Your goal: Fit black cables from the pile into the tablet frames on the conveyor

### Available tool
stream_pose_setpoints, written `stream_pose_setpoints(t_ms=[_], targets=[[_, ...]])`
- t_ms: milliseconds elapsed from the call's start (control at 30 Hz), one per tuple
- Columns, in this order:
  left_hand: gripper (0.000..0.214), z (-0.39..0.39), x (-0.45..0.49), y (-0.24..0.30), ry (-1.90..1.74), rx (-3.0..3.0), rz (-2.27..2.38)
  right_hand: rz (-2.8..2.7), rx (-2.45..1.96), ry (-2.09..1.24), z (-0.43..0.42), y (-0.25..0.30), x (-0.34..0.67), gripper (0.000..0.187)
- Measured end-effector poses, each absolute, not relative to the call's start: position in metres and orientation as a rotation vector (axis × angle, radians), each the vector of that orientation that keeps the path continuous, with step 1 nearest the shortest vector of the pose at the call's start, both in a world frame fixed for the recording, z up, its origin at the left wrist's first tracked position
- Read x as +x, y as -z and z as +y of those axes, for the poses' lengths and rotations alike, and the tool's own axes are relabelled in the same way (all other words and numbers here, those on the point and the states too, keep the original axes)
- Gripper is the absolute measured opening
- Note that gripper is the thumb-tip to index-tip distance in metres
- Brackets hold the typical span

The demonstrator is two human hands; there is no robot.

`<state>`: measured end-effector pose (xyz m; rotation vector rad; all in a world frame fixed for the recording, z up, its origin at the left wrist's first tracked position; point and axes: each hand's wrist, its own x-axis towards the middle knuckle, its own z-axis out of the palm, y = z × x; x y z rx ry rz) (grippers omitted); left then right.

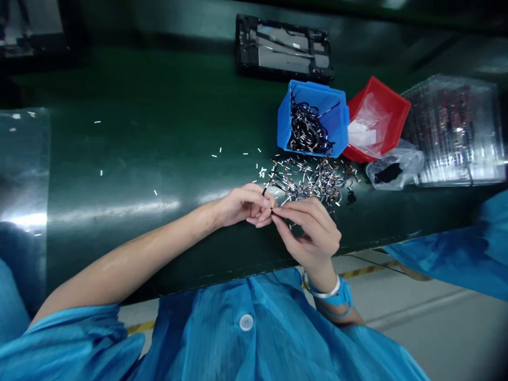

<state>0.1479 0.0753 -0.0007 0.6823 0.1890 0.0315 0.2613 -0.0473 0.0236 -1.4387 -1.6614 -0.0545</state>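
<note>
My left hand (244, 206) and my right hand (311, 233) meet over the green belt (130, 159), fingertips pinched together on one small black cable piece (268, 191) with a metal end. Just beyond my fingers lies a loose pile of several similar small cables (313, 180). Behind the pile a blue bin (313, 119) holds more of them. My right wrist wears a blue strap and a metal bangle.
A red bin (391, 108) with a clear bag in it stands right of the blue one. A clear plastic bag (395, 168), stacked clear trays (456, 129) and a black framed panel (283, 50) lie further off. Tiny white bits dot the belt. A blue sleeve (468, 248) enters from the right.
</note>
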Motion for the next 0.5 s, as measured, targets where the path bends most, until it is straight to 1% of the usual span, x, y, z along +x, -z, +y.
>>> stream_pose_setpoints(t_ms=[167, 367, 500], targets=[[0.013, 0.072, 0.15, -0.001, -0.067, 0.733, 0.242, -1.692, -1.465, 0.075, -0.046, -0.028, 0.263, 0.021], [0.019, 0.069, 0.15, -0.003, -0.088, 0.822, 0.253, -1.515, -1.514, -0.009, -0.049, -0.027, 0.26, 0.019], [0.02, 0.069, 0.15, -0.002, -0.091, 0.827, 0.242, -1.477, -1.468, 0.069, -0.049, -0.02, 0.261, 0.02]])
